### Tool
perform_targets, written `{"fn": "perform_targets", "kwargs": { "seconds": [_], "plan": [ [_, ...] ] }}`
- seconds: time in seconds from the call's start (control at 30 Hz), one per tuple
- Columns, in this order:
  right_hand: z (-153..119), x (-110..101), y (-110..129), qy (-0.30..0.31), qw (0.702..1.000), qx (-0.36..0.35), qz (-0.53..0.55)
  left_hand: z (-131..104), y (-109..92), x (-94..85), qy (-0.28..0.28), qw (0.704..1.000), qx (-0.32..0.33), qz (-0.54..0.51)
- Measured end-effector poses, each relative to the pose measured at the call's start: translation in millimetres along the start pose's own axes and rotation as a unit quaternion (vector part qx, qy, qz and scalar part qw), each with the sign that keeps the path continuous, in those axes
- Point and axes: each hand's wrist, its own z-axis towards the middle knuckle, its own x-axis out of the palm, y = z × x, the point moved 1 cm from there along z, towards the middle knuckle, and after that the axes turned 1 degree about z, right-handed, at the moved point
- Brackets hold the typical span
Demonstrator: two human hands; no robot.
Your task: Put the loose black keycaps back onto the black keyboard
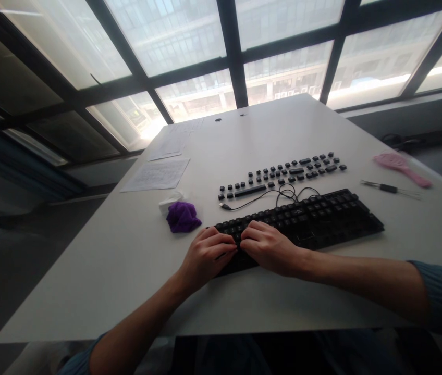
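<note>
A black keyboard [338, 221] lies at a slant on the white table, with gaps where keys are off at its right part. My left hand [207, 255] is over the keyboard's left end, fingers curled and drawn together. Close beside it, my right hand [268, 247] rests on the keys with its fingers bent and closed. Both sets of fingertips meet low over the left keys; whatever they hold is hidden. Behind the keyboard, loose black keycaps [250, 191] stand in rows. The keyboard's cable [289, 192] lies coiled between, its USB plug [224, 207] at the left.
A purple cloth [183, 217] lies left of the keyboard against a white tissue pack [171, 202]. To the right are a wire keycap puller [389, 188] with a black handle and a pink brush [401, 167]. Paper sheets [156, 175] lie at the table's [99, 291] left edge.
</note>
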Motion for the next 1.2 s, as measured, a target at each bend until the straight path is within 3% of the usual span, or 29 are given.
{"fn": "perform_targets", "kwargs": {
  "seconds": [0.77,1.2],
  "plan": [
    [-1.0,1.9,0.1,0.004,1.0,0.002,-0.01,3.2,-4.2,-2.1,0.014,1.0,0.008,0.025],
    [0.8,1.1,-0.6,-0.005,1.0,0.005,-0.016,2.3,-1.9,-0.7,0.013,0.999,-0.037,0.0]
  ]
}}
